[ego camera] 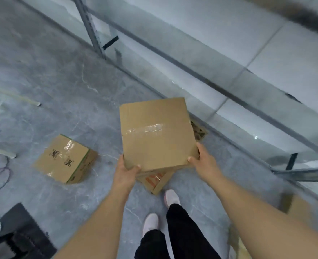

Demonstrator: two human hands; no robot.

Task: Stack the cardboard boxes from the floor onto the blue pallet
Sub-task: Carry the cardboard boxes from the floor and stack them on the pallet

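A taped box (157, 134) was held at its near corners by the left hand (125, 170) and right hand (203, 160), both grips closed on it; another box (65, 158) was left on the floor (61, 81).

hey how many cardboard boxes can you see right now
3 for sure: one held box gripped by both hands, one box under it on the floor, one printed box on the floor to the left. A blurred brown shape at right may be another.

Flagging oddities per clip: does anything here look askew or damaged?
Mostly tidy. The green-edged box on the floor looks tilted, one edge seemingly raised. The plain box, held by the left hand and right hand, shows no damage. No blue pallet is visible.
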